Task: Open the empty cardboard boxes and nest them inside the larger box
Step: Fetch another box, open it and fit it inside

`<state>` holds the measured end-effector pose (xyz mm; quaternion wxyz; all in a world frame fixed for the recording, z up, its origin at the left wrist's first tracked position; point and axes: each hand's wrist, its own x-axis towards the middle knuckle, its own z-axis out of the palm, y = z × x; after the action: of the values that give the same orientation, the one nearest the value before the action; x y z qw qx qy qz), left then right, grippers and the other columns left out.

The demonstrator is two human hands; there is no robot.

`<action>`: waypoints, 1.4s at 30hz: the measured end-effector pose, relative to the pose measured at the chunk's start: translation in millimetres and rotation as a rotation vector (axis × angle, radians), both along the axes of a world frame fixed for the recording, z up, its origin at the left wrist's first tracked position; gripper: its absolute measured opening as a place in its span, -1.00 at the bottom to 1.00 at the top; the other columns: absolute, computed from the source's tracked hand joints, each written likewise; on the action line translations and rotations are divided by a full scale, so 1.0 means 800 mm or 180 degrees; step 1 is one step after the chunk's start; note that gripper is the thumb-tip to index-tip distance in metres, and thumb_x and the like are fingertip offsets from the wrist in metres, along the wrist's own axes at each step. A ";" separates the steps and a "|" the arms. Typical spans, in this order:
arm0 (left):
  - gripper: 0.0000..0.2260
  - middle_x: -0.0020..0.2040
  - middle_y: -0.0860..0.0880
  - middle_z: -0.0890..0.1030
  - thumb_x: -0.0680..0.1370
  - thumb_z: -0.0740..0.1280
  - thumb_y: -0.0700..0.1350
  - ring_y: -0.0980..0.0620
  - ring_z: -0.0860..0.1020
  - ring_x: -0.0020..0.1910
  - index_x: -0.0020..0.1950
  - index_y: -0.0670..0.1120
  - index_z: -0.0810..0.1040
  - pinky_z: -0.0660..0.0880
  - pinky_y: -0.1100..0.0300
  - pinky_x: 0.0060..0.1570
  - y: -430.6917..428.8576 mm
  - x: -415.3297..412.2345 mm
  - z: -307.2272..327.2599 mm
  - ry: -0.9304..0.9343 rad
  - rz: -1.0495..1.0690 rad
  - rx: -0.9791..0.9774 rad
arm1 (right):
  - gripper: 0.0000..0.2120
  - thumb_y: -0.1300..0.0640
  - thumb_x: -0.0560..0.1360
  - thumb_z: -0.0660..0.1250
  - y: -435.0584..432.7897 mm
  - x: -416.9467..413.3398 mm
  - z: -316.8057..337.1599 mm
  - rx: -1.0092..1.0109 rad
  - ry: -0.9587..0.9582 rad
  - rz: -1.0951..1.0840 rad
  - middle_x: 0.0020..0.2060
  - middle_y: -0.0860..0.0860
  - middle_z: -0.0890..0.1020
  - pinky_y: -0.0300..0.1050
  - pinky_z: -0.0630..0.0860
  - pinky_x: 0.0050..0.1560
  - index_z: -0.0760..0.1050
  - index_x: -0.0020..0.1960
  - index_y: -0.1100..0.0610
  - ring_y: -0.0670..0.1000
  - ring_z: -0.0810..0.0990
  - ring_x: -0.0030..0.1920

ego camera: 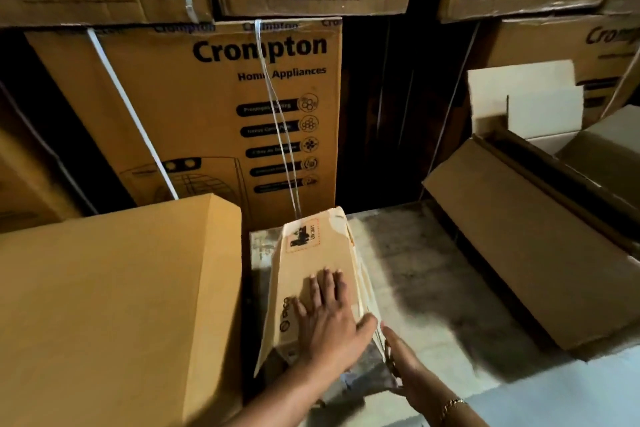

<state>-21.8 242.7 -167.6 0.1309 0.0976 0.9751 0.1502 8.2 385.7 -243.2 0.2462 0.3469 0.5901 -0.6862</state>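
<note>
At lower centre, a left hand [325, 315] presses flat and open on a small cardboard box [311, 274]; the right hand [405, 367] grips its near edge beside a large box [104, 305].

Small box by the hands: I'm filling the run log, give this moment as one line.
left hand: flat on small box | right hand: at its right edge | large open box: right, apart | nesting: not yet

Stacked Crompton cartons [221, 114] behind; white strapping [277, 135].
</note>
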 end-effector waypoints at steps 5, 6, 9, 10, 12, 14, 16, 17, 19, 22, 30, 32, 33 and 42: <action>-0.29 0.42 -0.13 0.50 0.52 0.07 0.45 -0.24 0.50 0.36 0.33 -0.05 0.60 0.21 -0.34 0.25 0.063 0.044 -0.037 0.0066 -0.0469 -0.0363 | -0.60 -0.24 0.66 0.03 0.037 -0.012 0.002 -0.0273 0.0505 0.0065 0.22 -0.13 0.62 -0.09 0.52 0.05 0.52 0.28 -0.10 -0.19 0.63 0.07; -0.27 0.49 -0.09 0.42 0.52 0.02 0.48 -0.22 0.44 0.42 0.38 0.00 0.56 0.23 -0.34 0.30 0.064 0.043 -0.035 -0.0054 -0.0462 -0.0289 | -0.59 -0.28 0.63 0.04 0.043 -0.015 0.006 -0.0341 0.0561 0.0033 0.26 -0.20 0.57 -0.09 0.52 0.10 0.50 0.28 -0.14 -0.25 0.59 0.06; -0.20 0.64 0.08 -0.10 0.46 -0.22 0.50 -0.04 -0.08 0.62 0.61 0.14 0.07 -0.07 -0.25 0.48 0.028 0.019 -0.029 0.0327 -0.0025 -0.0181 | -0.34 -0.56 0.39 0.15 0.057 -0.019 0.025 -0.0153 0.0609 0.0337 0.27 -0.19 0.49 0.18 0.41 0.33 0.39 0.34 -0.23 -0.04 0.50 0.30; -0.19 0.63 0.10 -0.18 0.44 -0.22 0.50 -0.01 -0.15 0.61 0.63 0.15 -0.05 -0.11 -0.22 0.50 0.010 0.010 -0.033 0.0354 0.0343 -0.0128 | -0.27 -0.56 0.35 0.20 0.061 -0.021 0.025 -0.0054 0.0616 0.0453 0.30 -0.16 0.48 0.19 0.41 0.31 0.35 0.40 -0.22 0.02 0.47 0.34; -0.12 0.64 0.07 -0.13 0.45 -0.03 0.54 -0.06 -0.07 0.62 0.64 0.11 -0.11 -0.02 -0.20 0.50 -0.024 -0.005 -0.037 0.0019 0.0989 0.0108 | -0.26 -0.45 0.43 0.28 0.056 -0.023 0.029 0.0168 0.0606 0.0728 0.39 -0.08 0.44 0.15 0.43 0.20 0.23 0.51 -0.18 0.06 0.44 0.35; 0.12 0.63 -0.04 0.11 0.25 0.17 0.63 -0.12 0.18 0.57 0.64 0.04 0.00 0.18 -0.11 0.50 -0.044 -0.008 -0.054 -0.0656 0.1590 0.0945 | -0.41 -0.34 0.53 0.27 0.046 -0.021 0.029 0.0329 0.0681 0.0902 0.38 -0.07 0.47 0.04 0.46 0.03 0.21 0.48 -0.19 0.02 0.49 0.26; 0.15 0.45 0.00 0.44 0.14 0.34 0.61 -0.08 0.37 0.47 0.56 -0.01 0.24 0.32 0.05 0.40 -0.044 0.001 -0.059 -0.1133 0.1977 0.2044 | -0.56 -0.28 0.55 0.27 0.038 -0.017 0.021 0.0417 0.0800 0.0879 0.27 -0.11 0.57 -0.08 0.53 -0.12 0.31 0.37 -0.19 -0.04 0.60 0.13; -0.05 0.30 0.09 0.51 0.28 0.41 0.49 -0.04 0.44 0.39 0.50 -0.03 0.33 0.36 0.17 0.28 -0.038 0.007 -0.050 -0.1188 0.2024 0.2406 | -0.58 -0.24 0.56 0.28 0.037 -0.017 0.012 0.0401 0.0835 0.0809 0.21 -0.10 0.63 -0.09 0.57 -0.17 0.36 0.36 -0.15 -0.02 0.65 0.08; -0.45 0.13 0.13 0.48 0.57 0.37 0.11 0.06 0.50 0.17 0.47 -0.10 0.35 0.36 0.29 -0.01 -0.025 0.014 -0.042 -0.1203 0.1944 0.2653 | -0.62 -0.12 0.60 0.30 0.040 -0.018 0.002 0.0233 0.0962 0.0632 0.13 -0.04 0.69 -0.08 0.63 -0.10 0.43 0.37 -0.03 0.02 0.69 0.08; -0.39 0.36 0.09 0.50 0.55 0.29 0.26 0.09 0.54 0.18 0.49 0.00 0.26 0.45 0.27 0.14 -0.012 0.019 -0.047 -0.1211 0.1491 0.2025 | -0.67 0.03 0.63 0.29 0.063 -0.023 0.006 -0.0169 0.1063 0.0482 0.12 0.07 0.71 0.07 0.62 0.13 0.47 0.34 0.14 0.11 0.70 0.12; 0.05 0.63 0.18 -0.08 0.19 -0.26 0.68 0.02 -0.09 0.62 0.61 0.23 -0.05 -0.13 -0.03 0.54 0.034 0.025 -0.060 -0.0602 0.0019 0.0889 | -0.63 -0.08 0.65 0.22 0.139 -0.032 0.010 0.1372 0.0903 0.0214 -0.10 0.01 0.61 -0.10 0.53 -0.19 0.47 0.33 0.12 0.01 0.60 -0.11; -0.04 0.63 0.16 -0.12 0.29 -0.25 0.60 0.03 -0.17 0.61 0.62 0.20 -0.04 -0.32 -0.08 0.47 0.026 0.019 -0.070 -0.0230 -0.0273 0.0384 | -0.36 -0.41 0.47 0.26 0.149 -0.024 0.007 0.1381 0.0848 0.0310 0.07 0.02 0.62 -0.03 0.59 -0.02 0.50 0.34 0.02 0.04 0.62 0.01; -0.10 0.63 0.11 -0.09 0.35 -0.22 0.57 -0.03 -0.13 0.62 0.62 0.18 0.01 -0.38 -0.08 0.43 0.016 0.015 -0.076 0.0096 -0.0284 0.0085 | -0.18 -0.58 0.29 0.25 0.155 -0.020 0.006 0.1290 0.0887 0.0347 0.18 0.01 0.62 0.03 0.58 0.13 0.53 0.32 -0.04 0.07 0.61 0.12; -0.03 0.63 -0.12 0.09 0.50 0.35 0.30 -0.19 0.31 0.51 0.64 -0.06 -0.16 0.38 -0.01 0.34 -0.072 -0.018 -0.111 -0.0161 0.1252 0.0786 | 0.39 -0.72 0.01 0.24 0.141 -0.006 0.009 0.2248 0.0569 0.0877 0.62 0.13 0.05 0.31 0.25 0.48 0.01 0.64 0.01 0.26 0.19 0.55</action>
<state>-36.2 185.1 -256.7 0.1106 -0.0827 0.9459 0.2935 3.6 498.2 -236.2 0.1491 0.2665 0.8502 -0.4288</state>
